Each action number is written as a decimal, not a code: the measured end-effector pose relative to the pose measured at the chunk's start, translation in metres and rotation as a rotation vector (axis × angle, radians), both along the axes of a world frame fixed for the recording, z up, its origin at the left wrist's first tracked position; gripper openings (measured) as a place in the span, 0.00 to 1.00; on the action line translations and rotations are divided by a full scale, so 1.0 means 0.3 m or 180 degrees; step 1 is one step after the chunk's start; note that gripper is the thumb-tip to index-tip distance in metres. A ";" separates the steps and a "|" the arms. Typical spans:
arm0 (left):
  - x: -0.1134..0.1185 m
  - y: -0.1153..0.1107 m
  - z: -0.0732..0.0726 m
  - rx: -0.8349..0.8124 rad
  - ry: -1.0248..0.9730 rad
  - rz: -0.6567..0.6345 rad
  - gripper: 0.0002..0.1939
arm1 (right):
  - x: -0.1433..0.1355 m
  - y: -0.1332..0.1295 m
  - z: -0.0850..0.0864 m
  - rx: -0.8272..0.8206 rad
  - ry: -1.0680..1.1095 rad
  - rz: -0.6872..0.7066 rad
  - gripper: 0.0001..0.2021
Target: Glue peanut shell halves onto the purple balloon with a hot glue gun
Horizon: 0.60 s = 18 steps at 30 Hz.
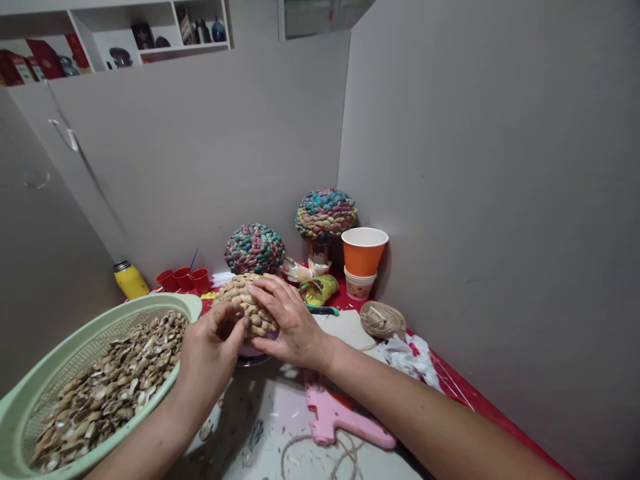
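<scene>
A dome covered with peanut shells is between my two hands, above the work surface. My right hand is wrapped over its right side, with fingers on top and the thumb low at the lilac underside. Against the left front of the dome, my left hand makes a pinch with thumb and index finger; what lies between the fingertips is hidden. A pink glue gun rests under my right forearm. At my left, a green basket holds a heap of loose peanut shells.
Two painted peanut-shell domes stand behind. An orange paper cup tops other cups at the right wall. Nearby are a twine ball, crumpled tissue, red cups and a yellow bottle. Loose twine lies in front.
</scene>
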<state>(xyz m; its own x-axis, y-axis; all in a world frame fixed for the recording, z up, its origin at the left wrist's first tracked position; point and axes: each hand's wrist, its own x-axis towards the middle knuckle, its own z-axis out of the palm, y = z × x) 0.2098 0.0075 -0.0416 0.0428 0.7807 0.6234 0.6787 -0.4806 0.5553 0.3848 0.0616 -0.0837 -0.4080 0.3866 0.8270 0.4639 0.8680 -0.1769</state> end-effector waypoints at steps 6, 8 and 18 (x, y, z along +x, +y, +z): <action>0.004 -0.007 -0.014 0.0208 0.0078 -0.0063 0.04 | 0.004 -0.001 -0.001 0.0022 -0.0007 0.0007 0.40; 0.004 -0.008 -0.014 0.0329 0.0150 -0.0060 0.04 | 0.004 -0.001 -0.003 -0.0004 -0.0024 0.0013 0.40; -0.023 0.027 -0.080 0.1273 0.0701 -0.0315 0.04 | 0.005 0.002 -0.004 0.0056 -0.0037 0.0009 0.39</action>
